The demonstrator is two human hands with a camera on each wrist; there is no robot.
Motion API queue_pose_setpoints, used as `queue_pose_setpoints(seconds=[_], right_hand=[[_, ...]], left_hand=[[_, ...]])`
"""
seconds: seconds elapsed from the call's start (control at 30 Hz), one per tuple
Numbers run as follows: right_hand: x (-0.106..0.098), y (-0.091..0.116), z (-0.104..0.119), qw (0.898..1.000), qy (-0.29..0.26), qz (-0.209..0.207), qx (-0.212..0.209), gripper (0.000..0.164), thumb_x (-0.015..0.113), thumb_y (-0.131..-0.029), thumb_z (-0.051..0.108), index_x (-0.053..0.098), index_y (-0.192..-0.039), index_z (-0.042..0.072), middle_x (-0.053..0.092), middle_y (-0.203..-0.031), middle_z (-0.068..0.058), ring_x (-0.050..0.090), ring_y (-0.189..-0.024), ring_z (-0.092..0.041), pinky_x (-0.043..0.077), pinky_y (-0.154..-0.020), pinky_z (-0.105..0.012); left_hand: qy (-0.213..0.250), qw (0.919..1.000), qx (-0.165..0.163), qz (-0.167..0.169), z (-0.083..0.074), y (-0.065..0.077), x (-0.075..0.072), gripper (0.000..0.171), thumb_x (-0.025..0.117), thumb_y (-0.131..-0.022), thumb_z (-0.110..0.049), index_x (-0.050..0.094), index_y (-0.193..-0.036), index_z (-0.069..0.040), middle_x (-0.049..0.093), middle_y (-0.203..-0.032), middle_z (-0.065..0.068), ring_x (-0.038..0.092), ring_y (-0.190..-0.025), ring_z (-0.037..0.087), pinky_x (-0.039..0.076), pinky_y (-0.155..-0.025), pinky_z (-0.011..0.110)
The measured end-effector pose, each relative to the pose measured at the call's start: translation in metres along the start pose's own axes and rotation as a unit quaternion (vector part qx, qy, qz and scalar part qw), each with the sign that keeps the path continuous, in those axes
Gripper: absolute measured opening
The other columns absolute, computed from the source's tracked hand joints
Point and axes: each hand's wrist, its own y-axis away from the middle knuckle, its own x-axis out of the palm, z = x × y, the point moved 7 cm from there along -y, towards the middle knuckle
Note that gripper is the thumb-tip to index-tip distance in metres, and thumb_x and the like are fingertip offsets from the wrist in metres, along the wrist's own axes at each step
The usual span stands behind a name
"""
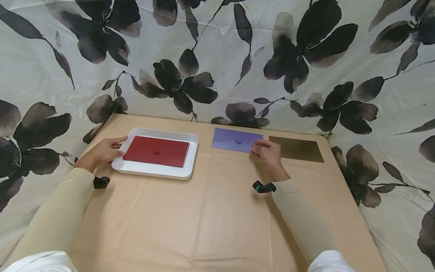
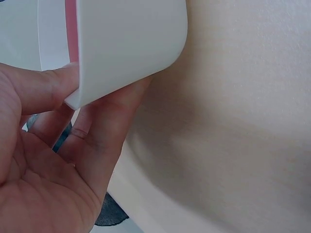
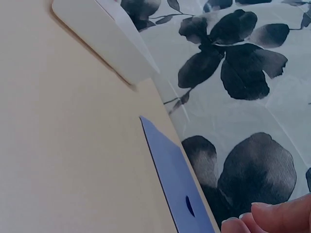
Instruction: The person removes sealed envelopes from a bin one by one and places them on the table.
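Beige tabletop (image 1: 204, 226) lies nearest. At 10 o'clock from its middle, the left hand (image 1: 105, 152) pinches the white tray (image 1: 153, 170) by its rim, thumb over, fingers under; it looks stiff and light. The red envelope (image 1: 156, 151) lies inside it. Well apart, the right hand (image 1: 269, 155) is at the purple envelope (image 1: 232, 139), 1 o'clock; whether gripping, I cannot tell. The brown envelope (image 1: 297, 148) lies at 2 o'clock. All 3 envelopes seem thin, slick, creasable: pinch a short edge.
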Motion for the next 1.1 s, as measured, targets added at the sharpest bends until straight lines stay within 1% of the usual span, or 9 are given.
queue_pose_setpoints(seconds=[0.07,0.2,0.3,0.43,0.57,0.7,0.9,0.97,1.1], right_hand=[[0.003,0.002,0.002,1.0,0.0,0.005,-0.004,0.042,0.069,-0.091,-0.01,0.064,-0.133,-0.011,0.076,-0.088,0.005,0.074,-0.081,-0.006,0.063,-0.08,-0.025],[0.01,0.004,0.002,1.0,-0.002,0.014,-0.006,0.043,0.069,-0.09,-0.011,0.064,-0.133,-0.012,0.078,-0.092,0.0,0.075,-0.086,-0.009,0.063,-0.082,-0.026],[0.016,0.006,0.002,1.0,0.003,0.022,-0.007,0.043,0.07,-0.09,-0.011,0.065,-0.132,-0.011,0.079,-0.097,-0.003,0.077,-0.093,-0.015,0.063,-0.081,-0.025],[0.023,0.009,0.003,1.0,0.004,0.03,-0.007,0.043,0.07,-0.089,-0.012,0.065,-0.132,-0.011,0.079,-0.099,-0.006,0.078,-0.102,-0.022,0.063,-0.077,-0.022],[0.03,0.012,0.005,0.999,-0.004,0.035,-0.004,0.043,0.071,-0.088,-0.013,0.066,-0.131,-0.011,0.08,-0.102,-0.01,0.078,-0.098,-0.019,0.063,-0.075,-0.022],[0.036,0.015,0.007,0.999,-0.009,0.044,-0.005,0.042,0.071,-0.088,-0.014,0.067,-0.13,-0.01,0.079,-0.107,-0.014,0.078,-0.094,-0.015,0.063,-0.077,-0.024],[0.045,0.021,0.01,0.998,-0.013,0.053,-0.01,0.044,0.07,-0.088,-0.014,0.065,-0.132,-0.011,0.08,-0.107,-0.014,0.078,-0.094,-0.016,0.064,-0.078,-0.024],[0.048,0.023,0.011,0.998,-0.014,0.057,-0.009,0.043,0.07,-0.088,-0.014,0.066,-0.131,-0.01,0.079,-0.112,-0.019,0.078,-0.094,-0.016,0.064,-0.078,-0.025],[0.054,0.024,0.011,0.998,-0.015,0.063,-0.009,0.042,0.07,-0.088,-0.015,0.068,-0.13,-0.009,0.076,-0.12,-0.025,0.078,-0.101,-0.023,0.064,-0.079,-0.025]], left_hand=[[0.001,1.0,0.0,-0.002,0.0,-0.001,0.0,0.078,0.053,-0.101,-0.004,0.009,-0.166,-0.011,0.026,-0.16,0.044,0.036,-0.147,0.059,0.043,-0.112,0.064],[0.004,0.9999,0.014,0.001,0.0,-0.003,-0.001,0.078,0.053,-0.101,-0.003,0.009,-0.165,-0.008,0.027,-0.159,0.044,0.038,-0.145,0.059,0.044,-0.112,0.064],[0.006,0.9998,0.02,0.002,-0.001,-0.002,-0.001,0.078,0.053,-0.101,-0.002,0.01,-0.165,-0.006,0.027,-0.159,0.044,0.039,-0.145,0.058,0.044,-0.112,0.063],[0.004,0.9999,0.014,0.002,0.0,-0.002,-0.001,0.078,0.053,-0.101,-0.003,0.01,-0.166,-0.008,0.027,-0.16,0.044,0.038,-0.146,0.058,0.044,-0.113,0.062],[0.003,0.9999,0.01,0.003,0.0,-0.002,-0.001,0.077,0.053,-0.102,-0.003,0.009,-0.166,-0.008,0.026,-0.16,0.044,0.038,-0.146,0.058,0.044,-0.113,0.063],[0.002,1.0,0.006,0.003,0.0,-0.002,-0.001,0.077,0.052,-0.102,-0.003,0.009,-0.166,-0.008,0.025,-0.161,0.043,0.036,-0.148,0.058,0.042,-0.114,0.063],[0.004,1.0,0.006,0.003,-0.001,-0.002,-0.001,0.077,0.052,-0.102,-0.003,0.009,-0.166,-0.008,0.025,-0.161,0.043,0.034,-0.148,0.058,0.042,-0.113,0.061],[0.004,1.0,0.004,0.003,0.0,-0.002,-0.001,0.077,0.052,-0.102,-0.003,0.009,-0.166,-0.008,0.025,-0.161,0.043,0.034,-0.148,0.058,0.042,-0.113,0.062],[0.004,1.0,0.004,0.003,0.002,-0.002,-0.001,0.077,0.052,-0.102,-0.004,0.009,-0.166,-0.009,0.025,-0.161,0.044,0.034,-0.148,0.059,0.042,-0.113,0.062]])
